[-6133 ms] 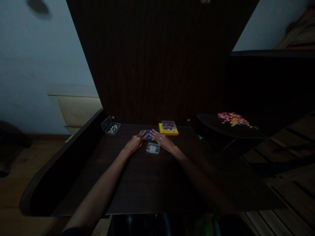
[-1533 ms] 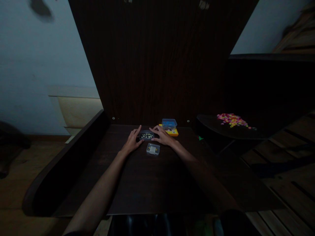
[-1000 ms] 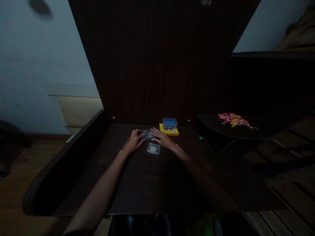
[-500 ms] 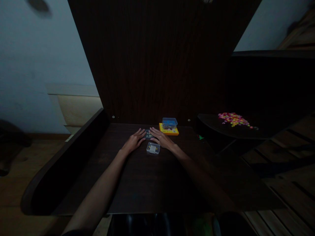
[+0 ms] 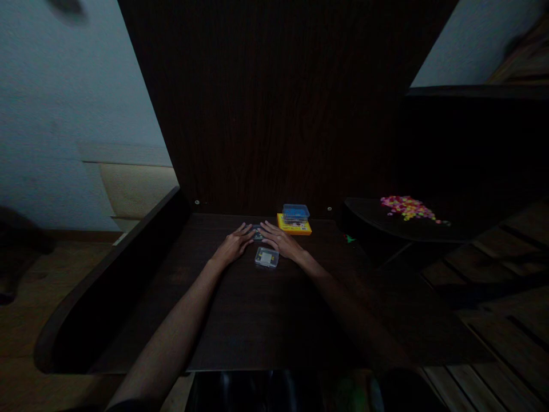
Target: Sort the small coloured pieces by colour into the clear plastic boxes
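Note:
My left hand (image 5: 234, 244) lies palm down on the dark wooden desk (image 5: 240, 320), its fingers stretched out. Opposite it, my right hand (image 5: 281, 239) rests flat in the same way, fingers spread. Between the fingertips of both hands sits a small dark case (image 5: 258, 233) with pale bits on it, partly covered by the fingers. Just in front of the hands, nearer to me, is a small clear plastic box (image 5: 266, 257) with a whitish patch and yellow spots inside.
Beyond my right hand, a clear box with blue contents (image 5: 295, 213) stands on a yellow box (image 5: 300, 229). A small green piece (image 5: 349, 238) lies farther right. Many pink and yellow pieces (image 5: 407, 207) are heaped on the side shelf (image 5: 369, 214). A raised side panel (image 5: 111, 274) borders the left.
The hands keep nearly the same pose, with at most a slight shift of the fingers. The view has tilted very little; the boxes stay in place.

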Tool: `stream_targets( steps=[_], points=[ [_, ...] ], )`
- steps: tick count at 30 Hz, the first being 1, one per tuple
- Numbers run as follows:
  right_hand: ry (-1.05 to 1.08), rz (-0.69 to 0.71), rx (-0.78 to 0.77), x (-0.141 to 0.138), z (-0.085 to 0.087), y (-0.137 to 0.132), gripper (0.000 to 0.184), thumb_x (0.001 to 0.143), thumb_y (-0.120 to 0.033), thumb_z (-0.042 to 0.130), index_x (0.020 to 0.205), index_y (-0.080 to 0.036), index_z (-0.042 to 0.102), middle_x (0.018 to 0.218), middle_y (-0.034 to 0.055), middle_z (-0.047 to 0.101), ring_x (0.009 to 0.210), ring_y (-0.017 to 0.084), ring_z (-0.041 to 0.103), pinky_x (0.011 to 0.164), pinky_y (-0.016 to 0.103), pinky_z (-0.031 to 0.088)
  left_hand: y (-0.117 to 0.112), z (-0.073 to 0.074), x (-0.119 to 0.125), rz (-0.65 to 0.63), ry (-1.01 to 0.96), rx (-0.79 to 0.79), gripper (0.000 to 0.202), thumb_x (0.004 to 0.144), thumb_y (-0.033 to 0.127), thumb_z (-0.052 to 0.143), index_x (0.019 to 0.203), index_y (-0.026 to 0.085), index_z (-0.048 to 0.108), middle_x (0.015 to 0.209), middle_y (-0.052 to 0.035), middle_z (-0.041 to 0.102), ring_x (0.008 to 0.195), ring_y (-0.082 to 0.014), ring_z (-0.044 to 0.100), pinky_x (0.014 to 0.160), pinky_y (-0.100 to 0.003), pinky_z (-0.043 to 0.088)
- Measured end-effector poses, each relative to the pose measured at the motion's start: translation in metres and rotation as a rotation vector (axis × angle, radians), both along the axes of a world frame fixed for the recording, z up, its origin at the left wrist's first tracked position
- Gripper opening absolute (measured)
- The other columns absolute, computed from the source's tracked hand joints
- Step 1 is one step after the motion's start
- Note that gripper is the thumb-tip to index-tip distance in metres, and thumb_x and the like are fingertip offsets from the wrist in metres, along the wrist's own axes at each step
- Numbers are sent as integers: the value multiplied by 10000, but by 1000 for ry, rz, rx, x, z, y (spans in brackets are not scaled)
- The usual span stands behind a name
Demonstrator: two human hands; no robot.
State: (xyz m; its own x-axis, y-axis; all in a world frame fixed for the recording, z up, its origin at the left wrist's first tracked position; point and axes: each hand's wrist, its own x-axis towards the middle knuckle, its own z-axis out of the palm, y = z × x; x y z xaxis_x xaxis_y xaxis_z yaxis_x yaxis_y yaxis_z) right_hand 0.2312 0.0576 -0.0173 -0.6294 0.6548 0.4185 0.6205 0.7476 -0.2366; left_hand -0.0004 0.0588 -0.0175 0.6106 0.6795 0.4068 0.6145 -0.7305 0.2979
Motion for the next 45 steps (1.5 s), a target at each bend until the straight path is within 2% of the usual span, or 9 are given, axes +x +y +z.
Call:
stream_targets(
  steps=[2, 7, 17, 20, 26, 34, 41, 45],
  points=[
    [-8, 6, 10, 0, -1, 0, 451, 943, -285, 442, 1371, -147, 450, 1453, 124, 387, 1398, 224, 234, 1133, 442, 292, 1, -1, 0, -1, 8, 16, 413, 931, 306, 405, 1321, 203, 497, 1426, -96, 444, 1372, -267, 308, 1086, -477, 359],
    [1, 22, 25, 1, -4, 2, 447, 954, -291, 416, 1396, -227, 412, 1466, 68, 378, 1400, 209, 230, 1124, 456, 311, 2, -2, 0, 1, 16, 41, 403, 929, 288, 413, 1306, 191, 515, 1410, -108, 464, 1363, -267, 331, 1083, -465, 375],
    [-5, 22, 32, 1, -7, 4, 450, 958, -304, 407, 1403, -237, 400, 1463, 65, 388, 1401, 210, 227, 1116, 456, 328, 4, -4, 1, 3, 74, 136, 395, 916, 227, 426, 1296, 172, 518, 1370, -116, 511, 1351, -259, 365, 1066, -451, 410],
    [-12, 20, 32, 1, -7, 4, 444, 960, -297, 400, 1395, -209, 416, 1461, 87, 389, 1403, 213, 221, 1118, 455, 323, 3, -3, 2, 9, 103, 172, 390, 906, 202, 435, 1284, 164, 525, 1356, -110, 527, 1342, -243, 383, 1075, -432, 408],
    [-14, 20, 34, 1, -9, 5, 448, 957, -280, 410, 1403, -240, 399, 1466, 64, 385, 1403, 217, 218, 1112, 478, 329, 1, 2, 3, -6, 180, 225, 422, 885, 139, 426, 1301, 146, 499, 1351, -122, 531, 1299, -216, 448, 1086, -415, 394],
    [-23, 24, 36, 1, -7, 4, 440, 954, -286, 416, 1391, -236, 418, 1453, 70, 406, 1398, 219, 235, 1104, 472, 347, 1, 2, 4, 0, 231, 239, 472, 840, 78, 428, 1304, 142, 486, 1346, -117, 534, 1311, -209, 432, 1098, -406, 379],
    [-15, 32, 50, 1, -8, 4, 430, 961, -286, 396, 1387, -231, 425, 1448, 66, 416, 1402, 211, 223, 1106, 464, 347, -3, 4, 6, 51, 299, 175, 457, 875, 105, 412, 1331, 122, 445, 1397, -152, 466, 1376, -252, 309, 1076, -389, 398],
    [-12, 19, 43, 1, -9, 3, 429, 962, -287, 392, 1386, -227, 428, 1449, 69, 415, 1403, 211, 227, 1109, 462, 341, -2, 0, 5, 39, 254, 143, 478, 866, 86, 418, 1339, 152, 430, 1412, -139, 450, 1392, -248, 273, 1071, -408, 400]
  ],
)
